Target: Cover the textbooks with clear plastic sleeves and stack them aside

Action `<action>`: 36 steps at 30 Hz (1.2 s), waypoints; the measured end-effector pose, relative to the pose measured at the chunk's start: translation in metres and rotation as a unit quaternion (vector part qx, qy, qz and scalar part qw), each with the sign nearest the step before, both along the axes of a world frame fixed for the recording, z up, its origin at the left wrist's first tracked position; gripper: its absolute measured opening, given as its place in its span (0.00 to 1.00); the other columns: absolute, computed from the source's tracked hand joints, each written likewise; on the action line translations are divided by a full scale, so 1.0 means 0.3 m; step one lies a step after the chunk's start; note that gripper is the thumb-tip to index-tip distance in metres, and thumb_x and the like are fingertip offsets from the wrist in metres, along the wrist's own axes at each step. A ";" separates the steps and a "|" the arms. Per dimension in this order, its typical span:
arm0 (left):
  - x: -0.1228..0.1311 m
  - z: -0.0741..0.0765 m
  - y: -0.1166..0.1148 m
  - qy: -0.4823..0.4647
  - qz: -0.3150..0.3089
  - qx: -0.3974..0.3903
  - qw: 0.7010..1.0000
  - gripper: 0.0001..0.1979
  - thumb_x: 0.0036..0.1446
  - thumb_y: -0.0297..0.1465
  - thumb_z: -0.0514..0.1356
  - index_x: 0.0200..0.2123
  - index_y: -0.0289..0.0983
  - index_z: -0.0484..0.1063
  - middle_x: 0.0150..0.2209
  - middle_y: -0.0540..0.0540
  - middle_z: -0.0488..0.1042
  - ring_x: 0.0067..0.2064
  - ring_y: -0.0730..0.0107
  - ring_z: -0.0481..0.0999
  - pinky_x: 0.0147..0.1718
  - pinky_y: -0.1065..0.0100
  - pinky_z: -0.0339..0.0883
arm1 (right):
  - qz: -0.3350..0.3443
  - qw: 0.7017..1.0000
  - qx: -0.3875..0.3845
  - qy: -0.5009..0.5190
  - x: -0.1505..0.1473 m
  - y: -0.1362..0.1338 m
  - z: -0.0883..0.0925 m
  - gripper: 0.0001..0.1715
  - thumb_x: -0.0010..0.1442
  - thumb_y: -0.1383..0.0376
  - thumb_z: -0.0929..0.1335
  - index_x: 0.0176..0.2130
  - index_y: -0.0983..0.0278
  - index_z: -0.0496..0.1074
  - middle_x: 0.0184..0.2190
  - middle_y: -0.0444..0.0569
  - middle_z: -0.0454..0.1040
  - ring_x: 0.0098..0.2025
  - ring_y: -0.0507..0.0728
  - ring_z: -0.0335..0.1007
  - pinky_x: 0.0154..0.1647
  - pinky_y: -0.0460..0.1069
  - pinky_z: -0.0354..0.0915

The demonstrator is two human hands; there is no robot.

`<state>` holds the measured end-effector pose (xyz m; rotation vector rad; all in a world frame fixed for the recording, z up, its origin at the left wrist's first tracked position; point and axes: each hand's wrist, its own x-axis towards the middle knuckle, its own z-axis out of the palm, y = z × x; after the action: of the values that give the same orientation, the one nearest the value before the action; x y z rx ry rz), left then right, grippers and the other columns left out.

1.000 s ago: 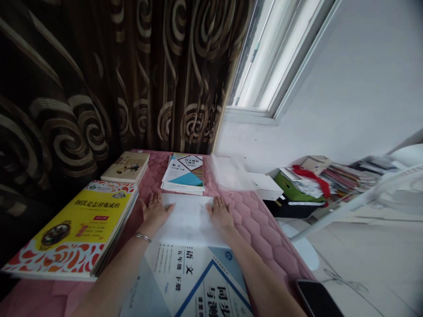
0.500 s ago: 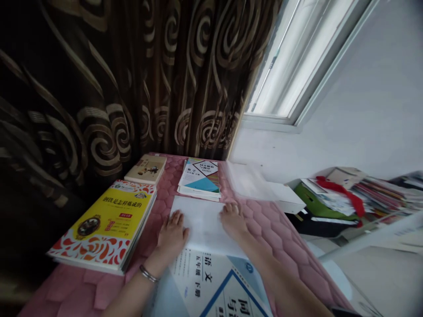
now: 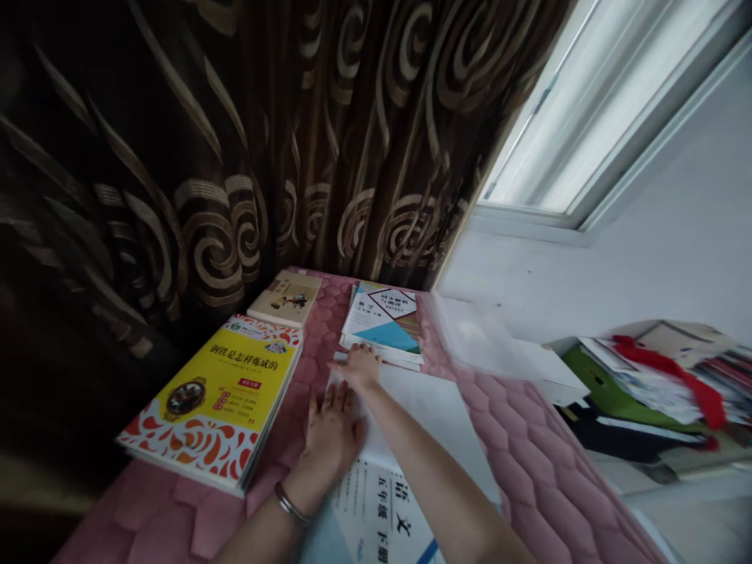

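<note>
A blue and white textbook [image 3: 376, 521] with large Chinese characters lies near me, its lower part out of frame. A blank white sheet [image 3: 432, 399] extends beyond its far edge, lying flat. My left hand [image 3: 334, 431], with a silver bangle at the wrist, rests palm down on the sheet's left edge, fingers spread. My right hand [image 3: 361, 366] has its fingers stretched out at the sheet's far left corner, just beyond the left hand. The right forearm crosses above the sheet and textbook, hiding part of both.
A yellow book [image 3: 235, 392] tops a stack on the left, with a tan book [image 3: 287, 298] behind it. More workbooks [image 3: 385, 317] lie just past the sheet. Translucent plastic [image 3: 470, 329] and a white box [image 3: 549, 372] sit right, on the pink quilted cover [image 3: 522, 446].
My right hand has moved left across the sheet, from its far right corner to the far left one. The left hand stays on the left edge. The view has turned slightly left.
</note>
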<state>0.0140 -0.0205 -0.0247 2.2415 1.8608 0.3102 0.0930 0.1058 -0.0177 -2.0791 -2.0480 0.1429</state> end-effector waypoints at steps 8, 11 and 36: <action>-0.001 0.007 -0.004 -0.007 -0.005 -0.011 1.000 0.29 0.61 0.37 0.47 0.65 0.38 0.59 0.67 0.41 0.57 0.67 0.49 0.54 0.62 0.40 0.47 | -0.026 0.998 0.050 -0.013 -0.042 0.062 -0.004 0.29 0.63 0.48 0.64 0.47 0.70 0.73 0.48 0.66 0.73 0.53 0.68 0.65 0.50 0.58 0.56; -0.006 0.005 -0.001 -0.016 -0.007 -0.005 1.000 0.29 0.61 0.37 0.48 0.65 0.39 0.60 0.66 0.42 0.59 0.67 0.48 0.55 0.63 0.39 0.44 | 0.004 0.999 0.046 -0.023 -0.035 0.016 0.002 0.28 0.64 0.49 0.63 0.48 0.69 0.72 0.49 0.66 0.72 0.54 0.68 0.64 0.50 0.58 0.57; -0.010 -0.013 0.001 0.014 -0.003 0.059 0.998 0.25 0.63 0.37 0.50 0.62 0.39 0.64 0.65 0.43 0.62 0.64 0.46 0.60 0.60 0.40 0.49 | -0.013 0.999 0.012 0.027 0.038 -0.045 0.003 0.25 0.59 0.48 0.68 0.43 0.66 0.75 0.46 0.60 0.75 0.53 0.65 0.67 0.48 0.55 0.60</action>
<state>0.0110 -0.0202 -0.0286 2.3403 1.8962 0.3995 0.1043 0.0923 -0.0170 -2.0650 -1.9813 0.1671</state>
